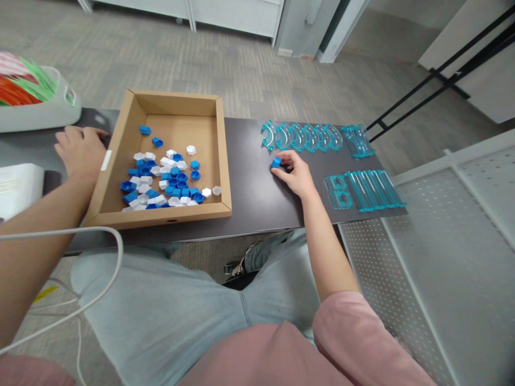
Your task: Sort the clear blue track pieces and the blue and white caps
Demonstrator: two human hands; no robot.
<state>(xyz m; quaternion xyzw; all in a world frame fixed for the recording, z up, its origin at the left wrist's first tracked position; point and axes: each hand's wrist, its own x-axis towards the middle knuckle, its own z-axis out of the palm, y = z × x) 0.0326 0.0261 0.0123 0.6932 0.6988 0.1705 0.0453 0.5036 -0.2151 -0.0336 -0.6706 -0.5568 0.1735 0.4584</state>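
Observation:
My right hand (296,172) rests on the dark table (247,161) with its fingers pinched on a small blue hexagonal piece (276,162), just below a row of clear turquoise curved pieces (301,136). My left hand (80,150) lies flat on the table, fingers stretched out, against the left wall of a cardboard tray (223,161). Inside the tray sits a heap of several blue and white hexagonal pieces (163,179).
Straight turquoise tubes (374,189) and two square turquoise pieces (338,191) lie at the table's right end, with more curved ones (358,140) behind. A white bin of coloured items (32,96) stands far left. A perforated white shelf (442,241) is on the right.

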